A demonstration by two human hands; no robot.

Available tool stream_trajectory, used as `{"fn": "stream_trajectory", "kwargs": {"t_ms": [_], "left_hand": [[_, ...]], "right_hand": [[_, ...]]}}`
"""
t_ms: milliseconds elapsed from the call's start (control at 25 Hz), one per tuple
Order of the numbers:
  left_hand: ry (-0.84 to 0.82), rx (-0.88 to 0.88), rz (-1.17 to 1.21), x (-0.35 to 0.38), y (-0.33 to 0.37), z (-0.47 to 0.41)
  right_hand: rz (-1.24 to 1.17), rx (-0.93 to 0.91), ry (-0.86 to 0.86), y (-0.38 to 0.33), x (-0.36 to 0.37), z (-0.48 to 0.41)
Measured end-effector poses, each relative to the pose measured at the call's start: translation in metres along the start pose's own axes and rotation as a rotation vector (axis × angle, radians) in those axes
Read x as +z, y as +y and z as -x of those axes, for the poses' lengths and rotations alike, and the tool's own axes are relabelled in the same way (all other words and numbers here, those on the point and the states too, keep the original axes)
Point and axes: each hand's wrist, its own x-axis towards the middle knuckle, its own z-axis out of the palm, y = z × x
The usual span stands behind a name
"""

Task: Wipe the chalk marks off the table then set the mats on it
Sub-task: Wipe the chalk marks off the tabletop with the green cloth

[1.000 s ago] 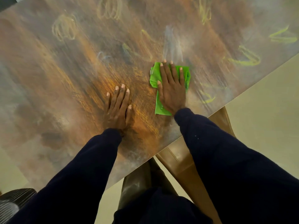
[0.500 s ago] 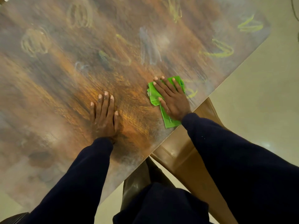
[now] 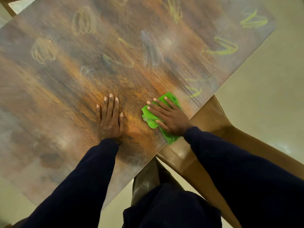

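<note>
Head view: the right hand [image 3: 171, 117], grip flat with straight fingers, presses the green cloth [image 3: 150, 119] at the bench [image 3: 57, 96] edge. The nearest yellow chalk marks [image 3: 194, 91] lie just beyond it, rightward. The left hand [image 3: 110, 119] lies flat, farther away.

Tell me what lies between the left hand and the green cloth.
Only bare wooden table, seen in the head view; left hand and green cloth lie apart.

Probably a home dining room: a wood-grain table [image 3: 65, 96], brown plastic chair [image 3: 213, 122], pale floor [image 3: 263, 96].
</note>
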Motion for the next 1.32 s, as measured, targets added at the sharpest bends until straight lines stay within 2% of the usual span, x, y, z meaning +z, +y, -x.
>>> {"fn": "stream_trajectory", "kwargs": {"t_ms": [40,80,240,360,440,520,600,680,840,920,1000,1080,1160,1240,1320], "left_hand": [[0.033,0.001,-0.044,0.005,-0.003,0.002],[0.037,-0.012,-0.058,0.007,-0.006,0.002],[0.020,0.021,-0.100,0.007,-0.005,0.004],[0.046,0.018,-0.100,0.008,-0.009,0.004],[0.053,0.018,-0.087,0.009,-0.008,0.005],[0.072,0.016,-0.052,0.009,-0.007,0.005],[0.090,0.006,-0.025,0.009,-0.007,0.004],[0.091,0.001,-0.037,0.009,-0.007,0.004],[0.087,0.000,-0.041,0.010,-0.006,0.003],[0.081,0.003,-0.055,0.011,-0.008,0.005],[0.080,0.003,-0.051,0.011,-0.009,0.004],[0.091,0.008,-0.059,0.011,-0.009,0.004],[0.098,0.011,-0.089,0.011,-0.010,0.004],[0.102,0.008,-0.099,0.009,-0.009,0.004],[0.104,0.006,-0.096,0.008,-0.007,0.002]], "right_hand": [[0.037,-0.047,0.058,0.017,-0.003,-0.003],[-0.001,-0.011,0.064,0.024,-0.005,-0.005],[0.038,0.431,0.180,0.032,-0.019,-0.068],[0.022,0.508,0.226,-0.006,-0.006,-0.100],[0.005,0.367,0.160,-0.035,0.006,-0.082],[0.007,0.097,0.049,-0.052,0.017,-0.041],[0.017,-0.137,-0.006,-0.029,0.019,-0.009],[0.020,-0.172,0.010,0.012,0.006,-0.001],[0.028,0.150,0.139,0.045,-0.019,-0.053],[0.049,0.363,0.183,0.023,-0.015,-0.094],[0.024,0.459,0.223,-0.010,-0.006,-0.120],[-0.001,0.377,0.191,-0.038,0.004,-0.112],[-0.023,0.156,0.097,-0.050,0.014,-0.075],[-0.038,-0.078,0.055,-0.033,0.017,-0.041],[-0.025,-0.204,0.059,0.004,0.011,-0.030]]}}
